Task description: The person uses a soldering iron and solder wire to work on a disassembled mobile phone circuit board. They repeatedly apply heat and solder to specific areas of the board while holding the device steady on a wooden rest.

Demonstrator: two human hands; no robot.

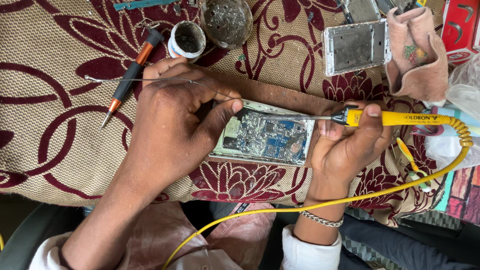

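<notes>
At the far left I see a screwdriver (131,74) with an orange and black handle lying on the patterned cloth (50,135), and just right of it a small open pot (186,39). My left hand (172,125) comes next: its fingers are pinched shut on a thin wire (150,80), and the thumb presses the left edge of the opened phone (265,137). The phone lies flat on a wooden board (280,95) between both hands, circuit side up. My right hand (350,142) is closed around the yellow soldering iron (400,118), whose tip rests over the phone's upper part. Above it lie a bare phone frame (355,46) and a pink rag (417,55).
</notes>
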